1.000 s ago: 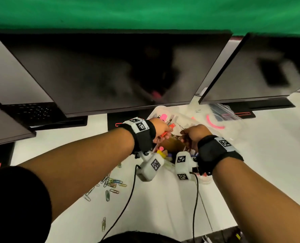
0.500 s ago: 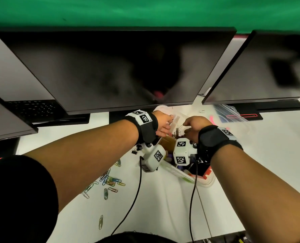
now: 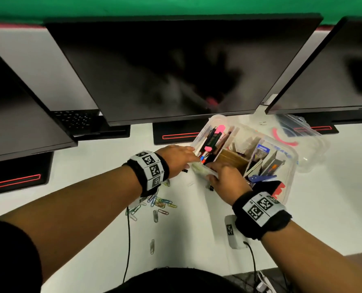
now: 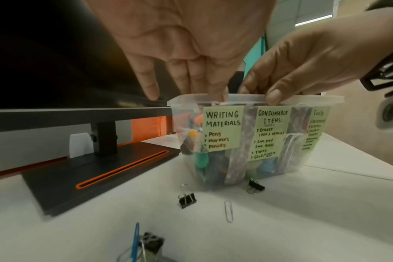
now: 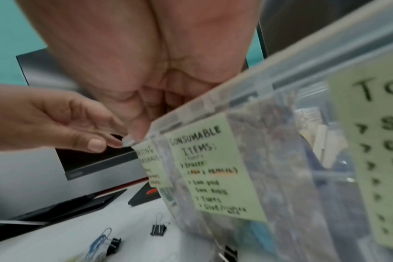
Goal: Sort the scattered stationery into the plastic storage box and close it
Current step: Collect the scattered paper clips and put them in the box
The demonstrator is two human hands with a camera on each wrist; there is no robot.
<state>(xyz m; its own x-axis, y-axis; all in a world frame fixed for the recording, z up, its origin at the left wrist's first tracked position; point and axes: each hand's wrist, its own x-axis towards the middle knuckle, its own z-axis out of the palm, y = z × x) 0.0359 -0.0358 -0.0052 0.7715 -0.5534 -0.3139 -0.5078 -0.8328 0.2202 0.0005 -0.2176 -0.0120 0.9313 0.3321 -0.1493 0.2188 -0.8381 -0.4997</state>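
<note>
The clear plastic storage box (image 3: 290, 166) stands open on the white desk, with pens and pink markers (image 3: 213, 136) in its left section and cardboard dividers between sections. Green labels on its front wall (image 4: 222, 131) read writing materials, consumable items and tools. My left hand (image 3: 182, 158) pinches the box's near left rim corner between thumb and fingers (image 5: 115, 141). My right hand (image 3: 222, 176) grips the near rim, its thumb (image 4: 275, 95) outside and its fingers curled over the edge. Coloured paper clips (image 3: 159, 205) lie scattered near my left wrist.
The clear lid (image 3: 302, 142) with a pink handle lies behind the box on the right. Black binder clips (image 4: 186, 199) and a silver paper clip (image 4: 228, 211) lie before the box. Dark monitors (image 3: 182, 68) overhang the desk, one's base (image 4: 96, 173) left of the box.
Both hands have dropped from above the box's contents to its near rim. The red pen that the left hand held a second ago is out of it.
</note>
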